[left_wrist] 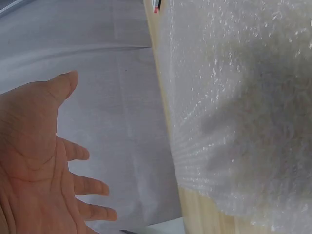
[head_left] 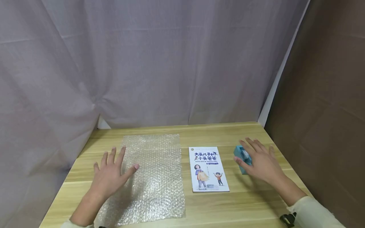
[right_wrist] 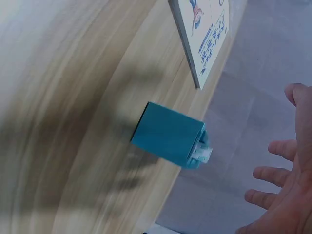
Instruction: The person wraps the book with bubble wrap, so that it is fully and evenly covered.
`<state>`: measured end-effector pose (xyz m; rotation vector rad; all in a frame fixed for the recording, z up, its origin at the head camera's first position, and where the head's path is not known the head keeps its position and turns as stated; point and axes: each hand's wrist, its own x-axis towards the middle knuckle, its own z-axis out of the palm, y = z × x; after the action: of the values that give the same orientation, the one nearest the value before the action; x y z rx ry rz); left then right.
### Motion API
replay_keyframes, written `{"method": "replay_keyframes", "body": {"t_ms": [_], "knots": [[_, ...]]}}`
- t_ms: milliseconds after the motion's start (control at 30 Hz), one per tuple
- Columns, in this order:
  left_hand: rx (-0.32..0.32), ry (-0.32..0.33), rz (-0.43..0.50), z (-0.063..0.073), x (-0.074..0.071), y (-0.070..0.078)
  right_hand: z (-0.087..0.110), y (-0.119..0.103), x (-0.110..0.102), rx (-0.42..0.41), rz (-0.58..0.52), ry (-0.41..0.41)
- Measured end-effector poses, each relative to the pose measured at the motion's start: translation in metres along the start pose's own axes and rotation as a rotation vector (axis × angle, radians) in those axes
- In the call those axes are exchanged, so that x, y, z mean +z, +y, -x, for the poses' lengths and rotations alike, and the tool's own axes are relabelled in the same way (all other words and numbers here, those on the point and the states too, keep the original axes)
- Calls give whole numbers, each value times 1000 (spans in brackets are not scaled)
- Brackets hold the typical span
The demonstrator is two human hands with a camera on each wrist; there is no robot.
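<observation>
My left hand (head_left: 108, 177) hovers over the left side of a clear sheet of bubble wrap (head_left: 161, 177), fingers spread and holding nothing. The left wrist view shows its palm and the bubble wrap (left_wrist: 195, 122) with a shadow across it. To the right of the sheet lies a white book (head_left: 209, 167) with blue lettering and cartoon figures on its cover. My right hand (head_left: 263, 161) is spread above a teal tape dispenser (head_left: 238, 151), hiding part of it. In the right wrist view the tape dispenser (right_wrist: 168, 131) stands on the table, apart from the fingers.
The items lie on a light wood-grain table (head_left: 211, 205). A grey curtain (head_left: 159, 69) hangs behind its back edge and down the left side. A brown panel (head_left: 322, 104) rises along the right edge.
</observation>
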<state>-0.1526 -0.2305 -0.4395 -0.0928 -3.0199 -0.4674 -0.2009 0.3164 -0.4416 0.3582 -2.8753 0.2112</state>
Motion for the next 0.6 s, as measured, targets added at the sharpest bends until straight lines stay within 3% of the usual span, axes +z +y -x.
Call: {"method": "replay_keyframes", "body": {"t_ms": [300, 600], "knots": [[-18, -13, -4, 5, 3, 5, -22, -16, 6, -54, -24, -34], [-37, -76, -9, 11, 9, 10, -39, -35, 13, -118, -54, -70]]}}
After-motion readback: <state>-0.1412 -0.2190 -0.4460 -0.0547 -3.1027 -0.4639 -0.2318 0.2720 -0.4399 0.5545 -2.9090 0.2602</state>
